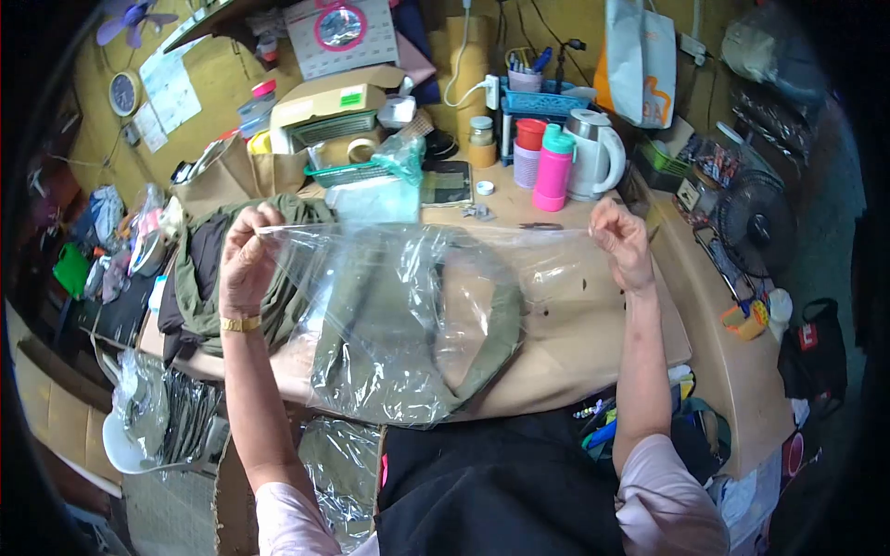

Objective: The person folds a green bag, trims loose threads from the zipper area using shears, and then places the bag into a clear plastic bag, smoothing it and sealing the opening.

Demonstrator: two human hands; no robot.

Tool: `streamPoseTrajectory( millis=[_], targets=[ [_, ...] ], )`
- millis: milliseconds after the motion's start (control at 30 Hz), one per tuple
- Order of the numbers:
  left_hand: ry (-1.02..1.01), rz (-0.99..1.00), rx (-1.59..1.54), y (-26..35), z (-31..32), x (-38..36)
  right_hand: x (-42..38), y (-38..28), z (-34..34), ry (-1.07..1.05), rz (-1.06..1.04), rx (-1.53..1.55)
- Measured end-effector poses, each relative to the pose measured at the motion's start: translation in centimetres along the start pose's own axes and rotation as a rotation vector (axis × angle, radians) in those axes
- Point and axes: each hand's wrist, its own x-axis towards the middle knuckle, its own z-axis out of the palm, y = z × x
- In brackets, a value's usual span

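Note:
A clear plastic bag (399, 371) is stretched wide between my two hands. Its left top corner is pinched in my left hand (247, 255), which has a gold watch at the wrist. My right hand (621, 243) pinches the other top corner. Behind or inside the film, which I cannot tell, lies an olive green cloth piece (501, 343) with a curved band, on the brown-covered table (593, 343). A heap of olive and dark cloth (204, 296) lies beside my left hand.
A pink bottle (553, 171), a red-lidded cup (528, 153) and an electric kettle (593, 157) stand at the back. Left of them are a green basket (348, 173) and a cardboard box (334, 97). A black fan (756, 222) is at the right.

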Motion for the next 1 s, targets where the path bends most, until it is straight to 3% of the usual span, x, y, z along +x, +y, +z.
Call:
streamPoseTrajectory(
  millis=[133, 167, 267, 300, 333, 367, 400, 433, 467, 533, 567, 667, 700, 733, 767, 800, 867, 900, 1000],
  targets=[
    [0.08, -0.096, 0.798, 2.5, 1.2, 1.3, 1.5, -0.2, -0.9, 0.026, -0.079, 0.179],
    [0.081, -0.099, 0.798, 2.4, 1.5, 1.6, 1.6, -0.5, -0.6, 0.054, -0.086, 0.149],
    [0.264, -0.114, 0.635, 1.6, 4.9, 2.7, 2.0, -1.5, 2.4, 0.135, -0.078, 0.422],
    [0.439, -0.122, 0.136, 1.3, 7.9, 3.5, 2.1, -0.9, 2.9, 0.133, -0.076, 0.425],
    [0.594, -0.124, -0.371, 1.2, 9.3, 4.0, 2.1, 0.0, 3.3, 0.061, -0.078, 0.661],
    [0.245, -0.033, -0.524, -0.2, 8.9, 4.3, 2.1, 0.3, 4.2, -0.012, -0.078, 0.898],
    [0.283, -0.095, -0.503, -1.5, 9.1, 4.0, 1.9, 0.5, 5.4, -0.012, -0.074, 0.902],
    [0.128, -0.024, -0.185, -3.6, 10.6, 4.4, 1.9, -0.1, 7.6, 0.045, 0.02, 0.608],
    [0.228, -0.122, 0.208, -4.1, 14.1, 4.1, 1.8, -0.9, 9.8, 0.1, 0.109, 0.312],
    [0.057, -0.225, 0.5, -4.4, 19.8, 4.2, 1.8, -3.4, 14.1, 0.04, 0.062, -0.159],
    [-0.011, -0.305, 0.594, -5.1, 21.0, 4.1, 1.7, -3.3, 15.1, 0.038, 0.062, -0.16],
    [0.025, -0.034, 0.496, -9.3, 21.9, 4.0, 1.4, -2.8, 16.1, 0.01, 0.099, -0.303],
    [0.025, -0.037, 0.495, -9.6, 21.8, 3.5, 1.4, -1.9, 16.1, 0.046, 0.116, -0.118],
    [0.055, -0.217, 0.611, -7.7, 22.7, 3.4, 1.3, -1.0, 16.1, 0.081, 0.13, 0.069],
    [0.084, -0.398, 0.726, -6.7, 23.2, 3.2, 1.0, -0.2, 15.6, 0.097, 0.1, -0.055],
    [0.083, -0.398, 0.726, -6.9, 22.8, 2.5, 0.8, -0.1, 14.9, 0.098, 0.1, -0.055],
    [0.036, -0.057, 1.419, -7.5, 21.3, 0.8, 0.7, -0.3, 14.0, 0.222, 0.133, -0.251],
    [-0.002, -0.098, 1.37, -7.4, 21.0, 0.4, 0.6, -0.4, 14.1, 0.222, 0.135, -0.251],
    [0.027, -0.174, 1.237, -8.5, 21.5, -0.1, 0.2, -0.7, 15.0, 0.428, -0.191, -0.639]
  ],
)
